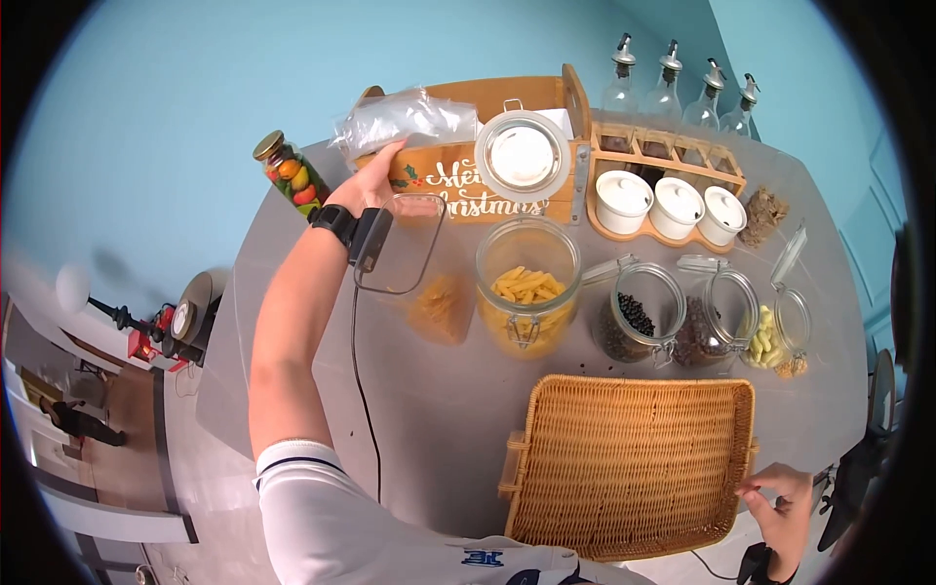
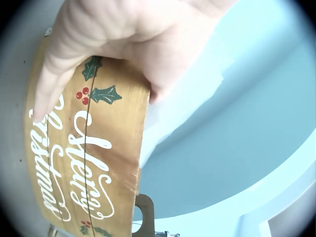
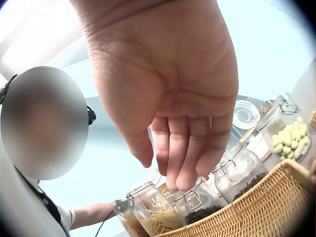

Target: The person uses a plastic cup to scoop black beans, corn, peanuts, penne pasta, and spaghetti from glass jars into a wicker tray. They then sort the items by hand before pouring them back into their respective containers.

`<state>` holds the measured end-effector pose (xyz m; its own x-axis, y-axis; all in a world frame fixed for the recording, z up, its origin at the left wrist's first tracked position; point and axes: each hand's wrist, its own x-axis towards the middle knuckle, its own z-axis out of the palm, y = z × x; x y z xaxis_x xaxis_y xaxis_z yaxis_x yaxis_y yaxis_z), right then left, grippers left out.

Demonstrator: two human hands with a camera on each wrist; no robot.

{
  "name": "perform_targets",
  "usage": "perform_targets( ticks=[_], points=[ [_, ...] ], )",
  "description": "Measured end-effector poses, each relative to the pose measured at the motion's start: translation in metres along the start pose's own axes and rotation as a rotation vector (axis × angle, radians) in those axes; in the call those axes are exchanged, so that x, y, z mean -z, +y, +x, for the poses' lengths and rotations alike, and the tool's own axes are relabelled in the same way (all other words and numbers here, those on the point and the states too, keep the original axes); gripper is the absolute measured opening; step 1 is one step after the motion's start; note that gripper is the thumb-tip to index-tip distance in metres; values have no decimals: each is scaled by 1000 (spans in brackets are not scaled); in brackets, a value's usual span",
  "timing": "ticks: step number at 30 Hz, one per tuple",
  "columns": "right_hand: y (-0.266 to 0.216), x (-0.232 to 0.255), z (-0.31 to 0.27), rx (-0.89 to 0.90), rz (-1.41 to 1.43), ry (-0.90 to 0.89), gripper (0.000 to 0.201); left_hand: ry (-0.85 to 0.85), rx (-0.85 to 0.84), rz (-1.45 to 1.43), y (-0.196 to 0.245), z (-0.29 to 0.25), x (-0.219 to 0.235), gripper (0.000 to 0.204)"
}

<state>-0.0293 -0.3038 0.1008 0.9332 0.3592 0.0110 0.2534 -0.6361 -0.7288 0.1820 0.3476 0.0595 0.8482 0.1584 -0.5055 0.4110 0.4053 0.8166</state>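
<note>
My left hand [image 1: 369,185] grips the left end of a wooden crate [image 1: 458,161] lettered "Merry Christmas". In the left wrist view its thumb is at the crate's top edge and its fingers [image 2: 44,94] lie along the lettered front. Crinkled clear plastic bags [image 1: 414,119] stick out of the crate beside this hand. My right hand [image 1: 783,502] holds nothing, its fingers loosely bent, close to the right end of a wicker basket [image 1: 634,468]. The right wrist view shows that palm with the basket's woven rim below it.
A pasta jar [image 1: 526,292] stands with its lid up, beside a clear container [image 1: 444,312]. Further right are jars of dark beans [image 1: 634,317] and pale green pieces [image 1: 765,336]. White pots [image 1: 624,200], pourer bottles [image 1: 663,93] and a jar of colourful vegetables [image 1: 292,175] stand behind.
</note>
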Motion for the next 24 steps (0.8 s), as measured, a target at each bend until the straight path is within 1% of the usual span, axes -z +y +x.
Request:
perform_targets(
  ticks=[2, 3, 6, 7, 10, 11, 13, 15, 16, 17, 18, 20, 21, 23, 24],
  points=[
    [14, -5, -10, -22, 67, 25, 15, 36, 29, -210, 1, 10, 11, 80],
    [17, -8, -13, -57, 83, 38, 18, -51, 51, -253, 2, 22, 26, 75],
    [45, -22, -28, -168, 272, 132, 20, -79, -32, -191, 2, 15, 25, 67],
    [57, -30, -34, -164, 281, 195, 20, -96, -30, -240, 4, 6, 16, 64],
    [93, -52, -50, -158, 269, 394, 19, -83, -23, -399, 1, 20, 27, 67],
    [103, -58, -56, -166, 247, 459, 18, -138, -34, -422, 0, 22, 32, 69],
    [132, -71, -68, -156, 217, 581, 17, -179, -19, -477, -2, 26, 40, 70],
    [154, -84, -77, -159, 275, 686, 17, -213, -37, -486, -11, 20, 45, 69],
    [158, -90, -79, -162, 304, 738, 18, -232, -3, -554, -14, 13, 41, 68],
    [162, -94, -81, -185, 246, 775, 20, -246, -34, -543, -19, 5, 39, 67],
    [154, -97, -77, -184, 268, 827, 21, -264, -68, -529, -21, -7, 28, 66],
    [134, -102, -68, -179, 311, 928, 22, -232, -122, -496, -28, -14, 24, 63],
    [142, -97, -72, -206, 319, 892, 22, -217, -155, -485, -30, -17, 22, 62],
    [170, -88, -89, -255, 332, 806, 23, -291, -219, -481, -35, -13, 26, 58],
    [175, -88, -90, -226, 323, 799, 23, -320, -252, -484, -38, -11, 30, 57]
  ],
)
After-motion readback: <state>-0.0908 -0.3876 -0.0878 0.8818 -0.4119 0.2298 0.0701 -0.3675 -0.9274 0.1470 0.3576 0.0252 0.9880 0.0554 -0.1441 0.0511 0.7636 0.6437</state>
